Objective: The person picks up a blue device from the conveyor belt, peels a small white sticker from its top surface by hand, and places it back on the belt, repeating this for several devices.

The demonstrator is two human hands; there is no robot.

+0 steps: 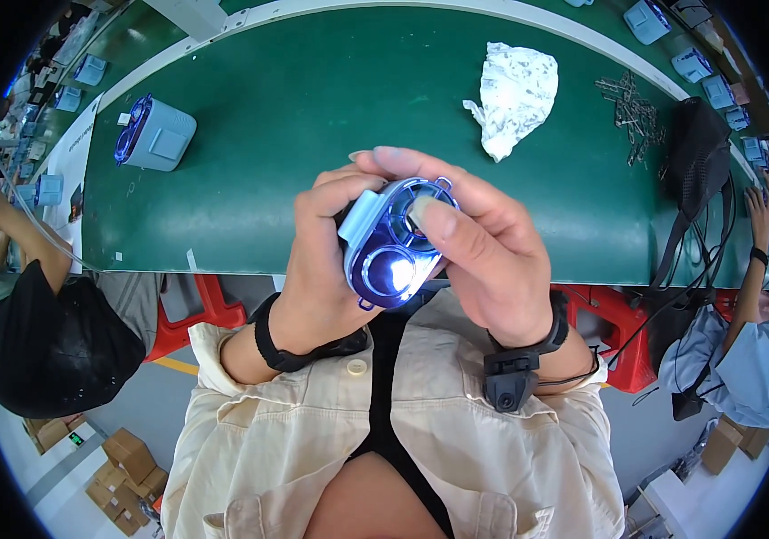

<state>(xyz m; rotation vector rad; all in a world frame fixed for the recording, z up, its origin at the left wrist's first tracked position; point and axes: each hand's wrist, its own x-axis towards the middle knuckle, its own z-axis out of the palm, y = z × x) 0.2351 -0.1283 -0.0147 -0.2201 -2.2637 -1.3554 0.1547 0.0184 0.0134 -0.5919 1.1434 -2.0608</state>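
Note:
Both hands hold a small blue device over the near edge of the table. Two round openings sit in its shiny dark-blue face; a bright white light glows in the lower one, and the upper one has spokes like a fan or grille. Wrapped around its left side is my left hand, closed, with the fingertips partly hidden behind it. My right hand grips the other side, its thumb lying over the upper opening. Small metal loops stick out at both ends of the face. A similar light-blue device lies on the table at the left.
Crumpled white paper or cloth lies on the green table, beside a pile of small metal pieces and a black bag with straps. Red stools stand below. People sit at either side; cardboard boxes are on the floor.

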